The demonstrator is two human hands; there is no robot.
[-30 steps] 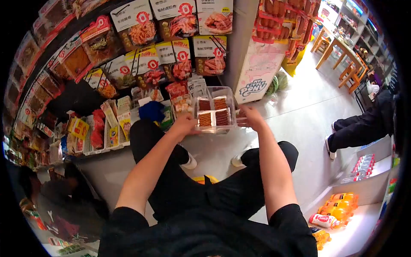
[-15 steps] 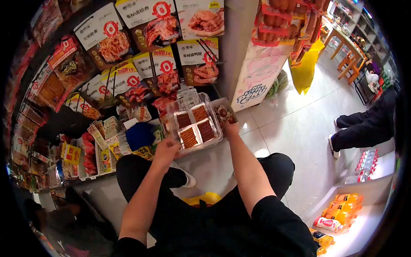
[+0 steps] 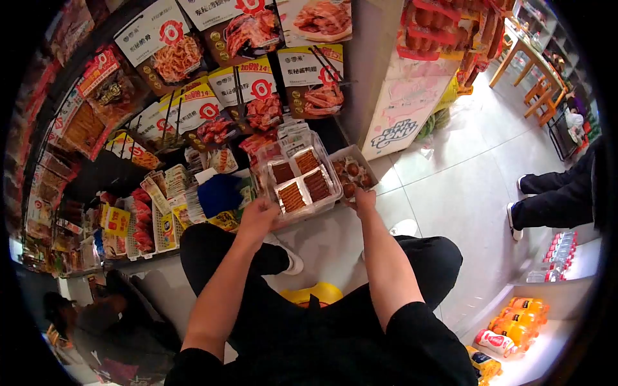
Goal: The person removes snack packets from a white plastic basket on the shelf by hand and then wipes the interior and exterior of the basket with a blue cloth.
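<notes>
Head view: left hand (image 3: 258, 220) grips the clear box (image 3: 313, 207) at its near-left corner, right hand (image 3: 363, 203) the carton (image 3: 364, 161) just beside, at its near edge; likely positioning both, which calls for level handling.

So the low shelf (image 3: 333, 136) runs just past both hands and it's stuffed: baskets (image 3: 156, 237) of packets out left of the left hand (image 3: 261, 219), then something blue (image 3: 219, 193) nearer that hand. Tub (image 3: 317, 185) between the hands, box (image 3: 369, 174) by the right hand (image 3: 362, 201), can't tell if either fully rests on it. Floor (image 3: 470, 174) is pale tile, white shoes (image 3: 294, 262) lower than the grip. Well right of the right hand, a lit shelf (image 3: 531, 354) with orange bottles (image 3: 518, 320) on it
</notes>
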